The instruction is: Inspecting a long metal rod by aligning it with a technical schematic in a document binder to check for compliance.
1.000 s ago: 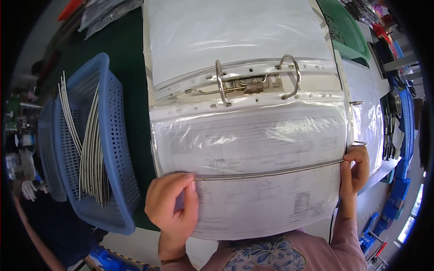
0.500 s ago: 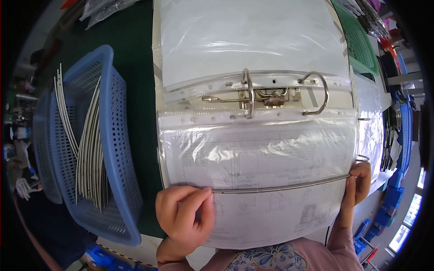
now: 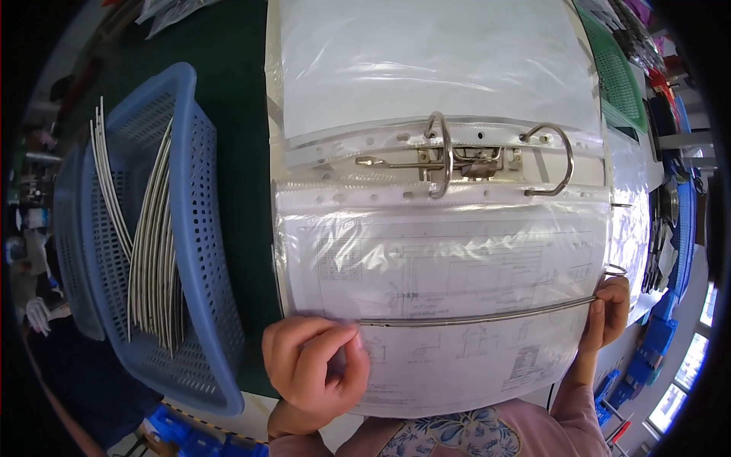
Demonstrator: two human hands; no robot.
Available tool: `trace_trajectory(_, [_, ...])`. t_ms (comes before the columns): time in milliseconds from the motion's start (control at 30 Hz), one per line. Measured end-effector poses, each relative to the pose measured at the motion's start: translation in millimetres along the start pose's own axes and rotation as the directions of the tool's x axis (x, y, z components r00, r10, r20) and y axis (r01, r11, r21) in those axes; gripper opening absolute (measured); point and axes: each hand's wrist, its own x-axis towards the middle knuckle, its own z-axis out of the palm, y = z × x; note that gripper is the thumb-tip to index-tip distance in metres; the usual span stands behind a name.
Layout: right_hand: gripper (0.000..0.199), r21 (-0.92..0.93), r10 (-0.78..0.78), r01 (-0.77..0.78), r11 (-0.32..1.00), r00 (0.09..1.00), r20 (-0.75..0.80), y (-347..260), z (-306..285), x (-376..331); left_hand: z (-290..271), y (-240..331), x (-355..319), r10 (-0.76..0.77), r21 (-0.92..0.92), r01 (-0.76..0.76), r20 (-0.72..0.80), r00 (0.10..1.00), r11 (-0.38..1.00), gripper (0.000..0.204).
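Note:
An open ring binder [image 3: 457,160] lies on the green table, its plastic sleeves holding a printed technical drawing [image 3: 449,266]. A thin metal rod [image 3: 480,315] stretches across the drawing's lower part. My left hand [image 3: 314,364] pinches the rod's left end between thumb and fingers. My right hand [image 3: 609,312] grips its right end at the binder's right edge. The rod lies flat against the sleeve.
A blue perforated plastic basket [image 3: 205,251] with several more metal rods [image 3: 148,259] stands left of the binder. A green basket [image 3: 617,72] and assorted tools sit at the far right. Blue bins line the lower right.
The view has shifted so the binder sits lower and further right in the frame. Both hands keep hold of the rod; my left fingers have uncurled slightly into a pinch.

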Motion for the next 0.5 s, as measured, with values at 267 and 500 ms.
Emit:
trace_trajectory(267, [0.014,-0.008,-0.013,0.013,1.0,1.0,-0.009,2.9,-3.0,-0.5,0.8,0.1,0.4,0.035,-0.015,-0.034,0.014,0.999,0.999,0.023])
trace_trajectory(500, [0.014,-0.015,-0.001,0.001,1.0,1.0,-0.009,0.7,-3.5,0.6,2.5,-0.9,1.0,0.153,-0.021,-0.153,0.023,0.988,0.988,0.028])
